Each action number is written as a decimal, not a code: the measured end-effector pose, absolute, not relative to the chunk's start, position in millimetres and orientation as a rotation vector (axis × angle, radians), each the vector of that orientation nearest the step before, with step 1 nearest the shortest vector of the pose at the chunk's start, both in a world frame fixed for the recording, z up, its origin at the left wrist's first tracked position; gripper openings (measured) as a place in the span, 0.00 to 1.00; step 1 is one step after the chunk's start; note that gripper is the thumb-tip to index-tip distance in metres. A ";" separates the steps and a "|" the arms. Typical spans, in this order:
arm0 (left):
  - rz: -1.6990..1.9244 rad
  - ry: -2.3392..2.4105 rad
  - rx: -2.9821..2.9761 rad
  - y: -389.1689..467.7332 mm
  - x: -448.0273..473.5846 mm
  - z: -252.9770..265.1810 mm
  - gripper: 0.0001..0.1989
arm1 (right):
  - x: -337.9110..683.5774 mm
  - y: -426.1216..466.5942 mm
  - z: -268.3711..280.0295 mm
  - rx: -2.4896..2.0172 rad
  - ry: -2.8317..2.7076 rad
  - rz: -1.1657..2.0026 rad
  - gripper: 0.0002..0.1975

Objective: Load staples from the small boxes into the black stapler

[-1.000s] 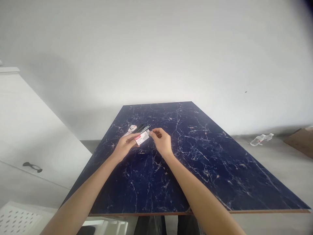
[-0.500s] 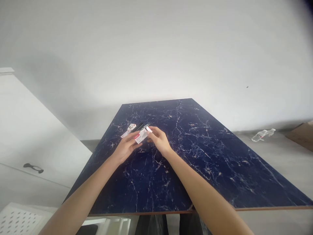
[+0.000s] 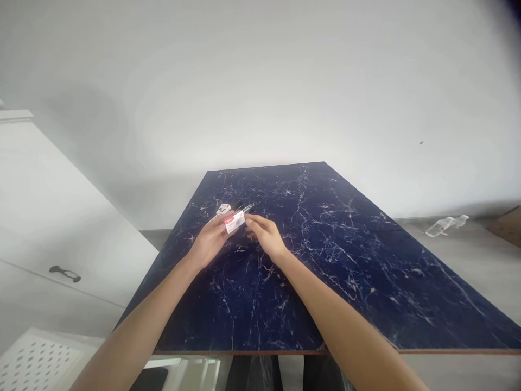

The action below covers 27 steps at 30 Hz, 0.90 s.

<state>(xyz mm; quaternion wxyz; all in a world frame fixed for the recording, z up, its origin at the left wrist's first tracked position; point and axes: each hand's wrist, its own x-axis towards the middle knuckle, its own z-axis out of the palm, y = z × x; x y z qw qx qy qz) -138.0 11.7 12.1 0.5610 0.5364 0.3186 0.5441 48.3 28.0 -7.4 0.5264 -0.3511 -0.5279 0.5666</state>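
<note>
A small red-and-white box (image 3: 235,221) is held up over the blue table, its printed face turned toward me. My left hand (image 3: 209,241) grips it from the left, thumb along the upper edge. At the box's right end, my right hand (image 3: 264,233) has its thumb and fingers closed on the corner. Just behind lies another white box (image 3: 223,208) with dark print, partly covered by my left hand. Beside it are a black item (image 3: 237,206) and a slim item with a clear, shiny end (image 3: 248,207), both mostly hidden by the held box.
The dark blue marble-patterned table (image 3: 325,260) ends near a pale wall. On the floor at right lie clear plastic bottles (image 3: 442,225) and a cardboard box (image 3: 507,225). A white cabinet with a dark handle (image 3: 65,273) stands at left, above a perforated white seat (image 3: 36,358).
The white flap that stuck out at the box's right end no longer shows. The box has tilted slightly and moved up a little; the whole view has shifted slightly.
</note>
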 end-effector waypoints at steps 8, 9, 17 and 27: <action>1.652 1.204 1.423 28.1 -158.2 9.9 0.21 | 44.0 21.1 -7.6 -0.677 -1.208 1.635 0.24; 1.643 1.201 1.413 29.5 -159.1 9.1 0.21 | 43.8 20.3 -7.1 -0.677 -1.207 1.640 0.25; 1.566 1.195 1.329 25.9 -150.8 10.2 0.16 | 44.3 17.9 -2.4 -0.747 -1.259 1.586 0.26; 1.704 1.609 1.150 62.2 -210.9 -6.0 0.12 | 37.8 21.2 -10.6 -1.051 -1.305 1.407 0.30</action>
